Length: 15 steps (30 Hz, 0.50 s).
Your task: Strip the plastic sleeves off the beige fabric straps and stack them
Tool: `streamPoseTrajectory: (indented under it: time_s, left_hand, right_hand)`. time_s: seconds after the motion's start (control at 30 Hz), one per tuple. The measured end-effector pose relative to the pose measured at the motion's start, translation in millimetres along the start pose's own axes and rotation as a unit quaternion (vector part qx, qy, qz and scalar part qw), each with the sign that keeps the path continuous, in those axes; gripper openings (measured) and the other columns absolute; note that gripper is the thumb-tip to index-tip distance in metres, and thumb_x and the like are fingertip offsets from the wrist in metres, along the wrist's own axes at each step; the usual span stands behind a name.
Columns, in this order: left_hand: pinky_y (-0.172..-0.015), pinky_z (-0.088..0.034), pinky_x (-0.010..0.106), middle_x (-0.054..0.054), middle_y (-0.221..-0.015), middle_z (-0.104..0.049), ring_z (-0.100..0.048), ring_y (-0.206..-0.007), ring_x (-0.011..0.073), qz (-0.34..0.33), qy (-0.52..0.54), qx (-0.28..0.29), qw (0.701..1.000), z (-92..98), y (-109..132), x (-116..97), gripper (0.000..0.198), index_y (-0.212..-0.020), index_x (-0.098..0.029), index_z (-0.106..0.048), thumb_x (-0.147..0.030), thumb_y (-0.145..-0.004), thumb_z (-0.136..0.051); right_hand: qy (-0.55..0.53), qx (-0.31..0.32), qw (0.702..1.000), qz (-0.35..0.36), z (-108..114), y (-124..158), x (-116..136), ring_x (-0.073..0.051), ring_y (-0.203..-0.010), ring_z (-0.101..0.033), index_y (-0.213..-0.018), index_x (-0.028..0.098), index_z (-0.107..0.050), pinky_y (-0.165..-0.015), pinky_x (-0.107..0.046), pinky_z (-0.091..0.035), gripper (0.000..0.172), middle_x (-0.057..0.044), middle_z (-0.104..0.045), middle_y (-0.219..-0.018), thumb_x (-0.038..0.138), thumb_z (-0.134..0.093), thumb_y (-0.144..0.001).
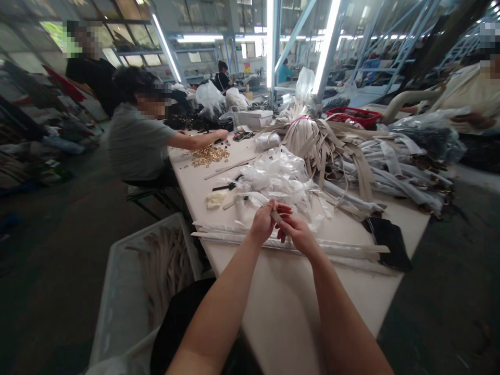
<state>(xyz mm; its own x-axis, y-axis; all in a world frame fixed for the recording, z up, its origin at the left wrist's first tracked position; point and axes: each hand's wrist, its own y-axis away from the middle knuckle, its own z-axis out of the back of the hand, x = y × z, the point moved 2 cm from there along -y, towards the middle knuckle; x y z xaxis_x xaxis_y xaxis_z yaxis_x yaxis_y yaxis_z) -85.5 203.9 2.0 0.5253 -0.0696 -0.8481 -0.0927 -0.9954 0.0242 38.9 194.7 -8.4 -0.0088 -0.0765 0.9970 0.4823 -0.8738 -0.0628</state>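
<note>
Between my two hands is a short visible stretch of a beige strap (276,216), held above the table. My left hand (264,223) grips it with the fingers curled. Close beside it, my right hand (297,232) pinches the same strap between thumb and fingers. The rest of the strap is partly hidden by my hands. Just beyond lies a heap of clear plastic wrapping (273,172). Under my wrists, several long pale straps, some in plastic sleeves (336,248), lie across the table.
A big bundle of beige straps (308,135) and plastic-wrapped straps (406,177) cover the table's right. A black phone-like item (388,242) lies by the edge. A co-worker (140,130) handles gold-coloured buckles (210,155). A white bin (113,291) of straps stands lower left.
</note>
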Motion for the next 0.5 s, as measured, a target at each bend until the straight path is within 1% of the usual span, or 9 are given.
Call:
streamPoseTrajectory:
  time_s: [0.07,0.13,0.2,0.27,0.3,0.37,0.43,0.5]
  left_hand:
    - [-0.042,-0.044,0.022,0.004,-0.061,-0.064,-0.058,-0.046,0.0126,-0.017,0.005,-0.008,1.0,1.5,-0.6,0.4,0.044,-0.072,-0.018,-0.05,-0.059,-0.087,-0.057]
    - [-0.037,-0.041,0.021,-0.001,-0.049,-0.055,-0.048,-0.035,0.0104,0.008,-0.018,-0.007,1.0,2.2,1.4,10.2,0.046,-0.07,-0.018,-0.049,-0.061,-0.086,-0.057]
    - [-0.03,-0.035,0.021,-0.006,-0.038,-0.043,-0.037,-0.027,0.009,0.039,-0.036,-0.011,0.999,3.7,4.8,23.4,0.048,-0.069,-0.019,-0.049,-0.064,-0.085,-0.055]
    - [-0.028,-0.032,0.02,-0.008,-0.035,-0.036,-0.033,-0.025,0.0091,0.055,-0.032,-0.013,0.998,6.4,8.1,31.7,0.048,-0.069,-0.019,-0.048,-0.063,-0.085,-0.055]
    - [-0.028,-0.032,0.02,-0.008,-0.035,-0.037,-0.034,-0.026,0.0094,0.06,-0.021,-0.007,0.998,7.8,9.3,32.5,0.046,-0.07,-0.019,-0.049,-0.062,-0.084,-0.057]
    - [-0.031,-0.037,0.021,-0.005,-0.041,-0.046,-0.041,-0.029,0.0108,0.068,0.018,0.014,0.997,10.5,11.1,28.5,0.042,-0.077,-0.017,-0.053,-0.058,-0.084,-0.06]
    - [-0.037,-0.044,0.023,0.001,-0.057,-0.061,-0.052,-0.037,0.0129,0.05,0.084,0.017,0.995,12.8,11.9,21.1,0.041,-0.084,-0.017,-0.055,-0.057,-0.085,-0.058]
    - [-0.044,-0.049,0.024,0.007,-0.074,-0.069,-0.059,-0.045,0.0132,0.023,0.133,-0.002,0.991,14.2,11.9,17.8,0.042,-0.085,-0.016,-0.054,-0.058,-0.087,-0.056]
  right_hand:
    - [0.017,0.005,1.0,-0.012,0.6,-0.4,0.6,-0.013,-0.044,-0.057,-0.081,0.015,-0.066,-0.045,-0.024,-0.045,0.042,-0.002,-0.066,-0.06,0.056,-0.057,-0.09]
    - [0.041,-0.003,0.999,-0.001,-0.3,-0.9,2.0,-0.012,-0.044,-0.056,-0.074,0.017,-0.066,-0.044,-0.024,-0.046,0.043,-0.003,-0.067,-0.064,0.054,-0.055,-0.091]
    - [0.065,-0.014,0.998,0.022,-1.7,-1.3,2.2,-0.012,-0.047,-0.058,-0.064,0.017,-0.064,-0.047,-0.025,-0.049,0.045,-0.006,-0.069,-0.074,0.053,-0.055,-0.091]
    - [0.074,-0.019,0.997,0.033,-2.2,-1.3,-0.2,-0.013,-0.051,-0.06,-0.06,0.018,-0.064,-0.05,-0.026,-0.052,0.047,-0.007,-0.07,-0.081,0.053,-0.056,-0.09]
    - [0.074,-0.015,0.997,0.029,-2.2,-0.9,-2.3,-0.014,-0.051,-0.061,-0.061,0.017,-0.064,-0.05,-0.027,-0.052,0.047,-0.008,-0.07,-0.08,0.054,-0.057,-0.09]
    - [0.068,-0.002,0.998,0.005,-1.9,0.6,-6.7,-0.015,-0.05,-0.061,-0.065,0.017,-0.067,-0.049,-0.028,-0.052,0.047,-0.007,-0.069,-0.071,0.056,-0.057,-0.09]
    - [0.067,0.012,0.997,-0.023,-2.0,2.8,-9.7,-0.016,-0.049,-0.061,-0.071,0.016,-0.069,-0.049,-0.028,-0.051,0.047,-0.007,-0.068,-0.064,0.057,-0.057,-0.09]
    - [0.072,0.017,0.996,-0.039,-3.3,4.7,-10.7,-0.016,-0.048,-0.06,-0.073,0.016,-0.07,-0.05,-0.029,-0.05,0.045,-0.007,-0.069,-0.063,0.057,-0.059,-0.089]
